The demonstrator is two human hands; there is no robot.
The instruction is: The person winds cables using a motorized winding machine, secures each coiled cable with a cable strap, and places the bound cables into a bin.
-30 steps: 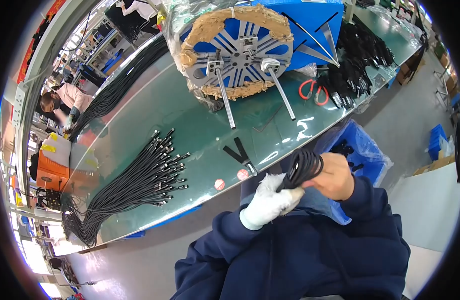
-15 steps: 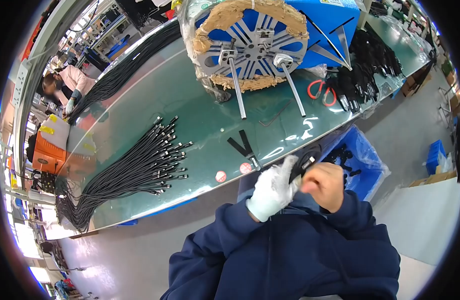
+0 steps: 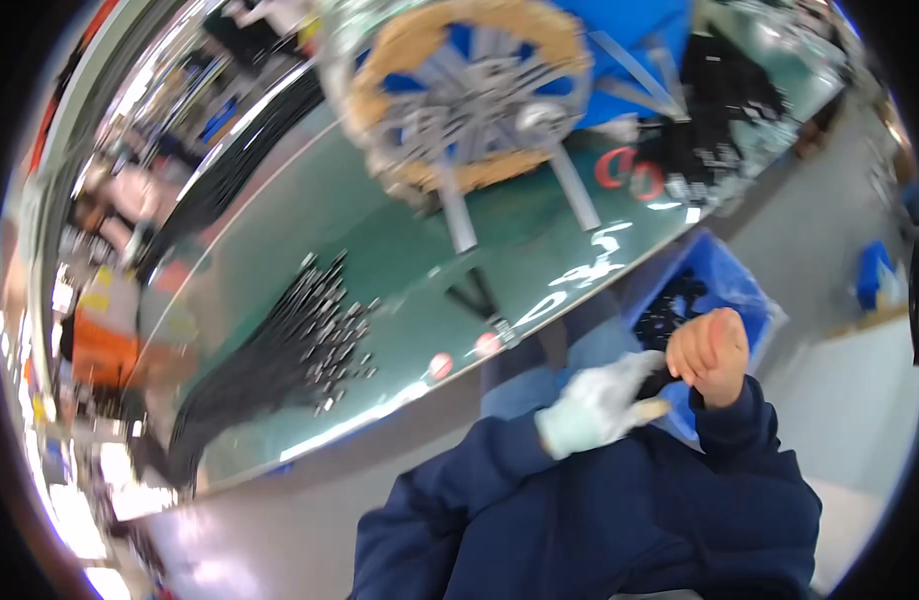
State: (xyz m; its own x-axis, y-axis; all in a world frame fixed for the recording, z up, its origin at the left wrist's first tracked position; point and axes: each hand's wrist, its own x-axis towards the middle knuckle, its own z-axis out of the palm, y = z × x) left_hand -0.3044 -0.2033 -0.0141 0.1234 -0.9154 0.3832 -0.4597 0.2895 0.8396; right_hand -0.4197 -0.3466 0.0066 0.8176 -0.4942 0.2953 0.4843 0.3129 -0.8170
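My left hand [image 3: 602, 405], in a white glove, is closed around a dark bundle that looks like a coiled black cable [image 3: 656, 383]; most of it is hidden by the fingers and blurred. Just right of it, my bare right hand [image 3: 710, 355] is curled into a loose fist, and what it holds, if anything, cannot be made out. Both hands are in front of the blue bin [image 3: 748, 318], which has several black pieces [image 3: 670, 305] inside. On the near table edge lie black straps [image 3: 477, 295] joined at one end.
A green-topped table [image 3: 400, 260] carries a fan of black cables [image 3: 270, 365], a wheel-like reel [image 3: 480, 90] with projecting rods, red-handled scissors [image 3: 630, 172] and a heap of black cables [image 3: 725, 100]. An orange machine [image 3: 105, 345] and another person [image 3: 135, 195] are at the left.
Both hands have moved right, from the table edge to the bin, with the dark bundle. The right hand has risen a little, and the head view has shifted and blurred.
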